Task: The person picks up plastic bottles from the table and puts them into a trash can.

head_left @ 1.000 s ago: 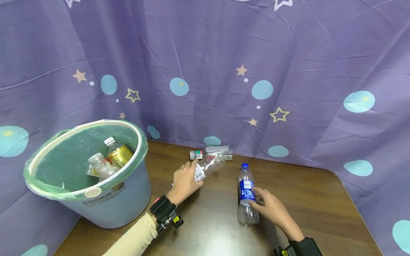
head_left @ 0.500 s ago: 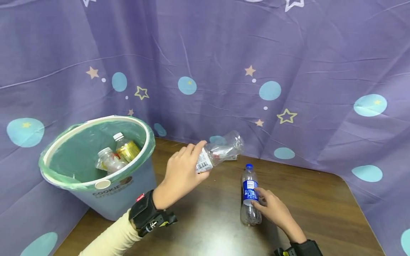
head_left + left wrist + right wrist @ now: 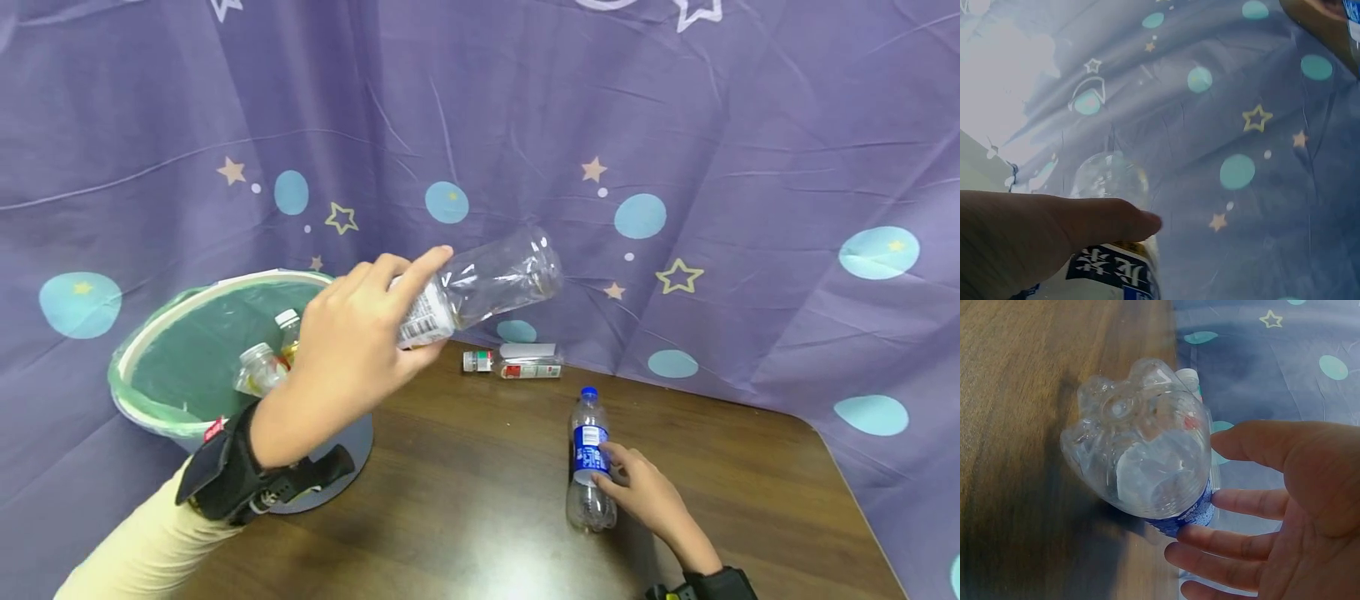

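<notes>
One head view, two wrist views

Head looks down past both hands; each wrist camera sits close behind its hand (right shares the blue-labelled bottle (image 3: 1147, 450) (image 3: 590, 458)).

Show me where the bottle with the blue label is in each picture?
Head view: the blue-label bottle lies on the table, lower right of centre, the right hand touching it.
Left wrist view: only a dark sliver with a bit of blue at the top right corner, perhaps it; cannot tell.
Right wrist view: centre, seen from its base, fingers beside it.
Shared landmark: the purple star curtain.
</notes>
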{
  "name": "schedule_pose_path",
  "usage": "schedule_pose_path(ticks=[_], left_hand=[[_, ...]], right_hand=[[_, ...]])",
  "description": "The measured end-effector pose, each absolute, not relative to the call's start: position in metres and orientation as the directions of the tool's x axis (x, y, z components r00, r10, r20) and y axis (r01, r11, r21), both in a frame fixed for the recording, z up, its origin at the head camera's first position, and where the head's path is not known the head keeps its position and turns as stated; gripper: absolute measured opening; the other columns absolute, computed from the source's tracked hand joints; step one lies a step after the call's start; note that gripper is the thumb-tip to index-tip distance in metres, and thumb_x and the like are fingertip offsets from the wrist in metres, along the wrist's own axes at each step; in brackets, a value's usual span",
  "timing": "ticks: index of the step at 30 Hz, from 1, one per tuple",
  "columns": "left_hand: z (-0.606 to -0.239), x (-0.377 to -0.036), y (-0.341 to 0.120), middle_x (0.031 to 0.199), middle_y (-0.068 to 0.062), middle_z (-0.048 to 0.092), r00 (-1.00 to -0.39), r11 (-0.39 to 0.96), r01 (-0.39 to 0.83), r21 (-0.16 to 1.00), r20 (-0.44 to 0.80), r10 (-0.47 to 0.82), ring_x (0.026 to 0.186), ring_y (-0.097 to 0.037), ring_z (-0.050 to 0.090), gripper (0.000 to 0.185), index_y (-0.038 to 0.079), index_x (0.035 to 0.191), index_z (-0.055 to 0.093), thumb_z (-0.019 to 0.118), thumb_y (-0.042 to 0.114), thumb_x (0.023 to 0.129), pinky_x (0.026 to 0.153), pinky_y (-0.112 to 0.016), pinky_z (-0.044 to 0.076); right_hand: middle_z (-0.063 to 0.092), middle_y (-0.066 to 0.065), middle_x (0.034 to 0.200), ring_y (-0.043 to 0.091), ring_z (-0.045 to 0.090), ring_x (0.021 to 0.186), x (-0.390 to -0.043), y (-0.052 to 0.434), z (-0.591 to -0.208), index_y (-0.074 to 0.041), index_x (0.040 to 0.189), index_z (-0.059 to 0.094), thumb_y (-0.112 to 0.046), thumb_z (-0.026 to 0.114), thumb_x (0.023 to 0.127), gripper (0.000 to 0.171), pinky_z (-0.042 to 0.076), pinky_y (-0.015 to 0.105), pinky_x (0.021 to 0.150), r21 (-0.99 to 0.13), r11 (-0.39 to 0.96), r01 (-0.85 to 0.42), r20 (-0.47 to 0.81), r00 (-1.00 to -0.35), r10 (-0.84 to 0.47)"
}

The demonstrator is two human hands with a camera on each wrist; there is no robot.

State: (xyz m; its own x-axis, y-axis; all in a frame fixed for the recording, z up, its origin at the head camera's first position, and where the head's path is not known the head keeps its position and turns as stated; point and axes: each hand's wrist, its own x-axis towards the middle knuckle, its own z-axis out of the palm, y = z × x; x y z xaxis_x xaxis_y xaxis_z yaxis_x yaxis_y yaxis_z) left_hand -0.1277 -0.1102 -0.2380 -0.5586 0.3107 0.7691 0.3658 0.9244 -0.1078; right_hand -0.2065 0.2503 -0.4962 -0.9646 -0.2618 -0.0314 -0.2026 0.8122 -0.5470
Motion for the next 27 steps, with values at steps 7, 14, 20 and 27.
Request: schedule_pose_path(ticks=[7,14,20,27], left_hand=[[-0.210,-0.128,-0.136,0.106,-0.009,0.067,-0.674,0.928,0.356,-0.109,0.658,0.336,0.091,-0.033,0.063,0.080,0.023,0.141,0.056,0.090,0.025,0.069,0.075,-0.047,0.051],[-0.189,-0.133,-0.164,0.114,-0.012,0.068,-0.806,0.932,0.343,-0.114,0.475,0.355,0.103,-0.037,0.063,0.081,0.027,0.145,0.054,0.089,0.025,0.072,0.086,-0.053,0.048],[-0.180,-0.144,-0.194,0.124,-0.012,0.069,-0.865,0.934,0.337,-0.116,0.353,0.356,0.106,-0.037,0.062,0.084,0.027,0.144,0.056,0.091,0.023,0.068,0.084,-0.056,0.049],[-0.174,-0.158,-0.241,0.119,-0.011,0.069,-0.923,0.945,0.309,-0.109,0.206,0.326,0.103,-0.036,0.060,0.083,0.026,0.138,0.061,0.091,0.015,0.062,0.078,-0.054,0.047]], right_hand=[[0.065,0.024,0.124,0.039,0.069,0.105,-0.206,0.249,-0.495,-0.004,0.140,0.057,-0.034,0.073,0.093,0.058,0.058,0.056,0.081,-0.544,0.815,-0.200,-0.035,-0.965,-0.260],[0.066,0.024,0.121,0.039,0.069,0.105,-0.205,0.248,-0.495,-0.004,0.139,0.057,-0.033,0.073,0.092,0.057,0.058,0.056,0.080,-0.538,0.818,-0.205,-0.030,-0.965,-0.261],[0.066,0.023,0.119,0.039,0.069,0.105,-0.203,0.247,-0.496,-0.004,0.140,0.057,-0.033,0.073,0.092,0.058,0.058,0.056,0.080,-0.538,0.821,-0.193,-0.036,-0.967,-0.251],[0.065,0.026,0.123,0.041,0.069,0.106,-0.204,0.247,-0.495,-0.004,0.141,0.056,-0.033,0.073,0.093,0.059,0.058,0.057,0.081,-0.545,0.816,-0.193,-0.041,-0.966,-0.256]])
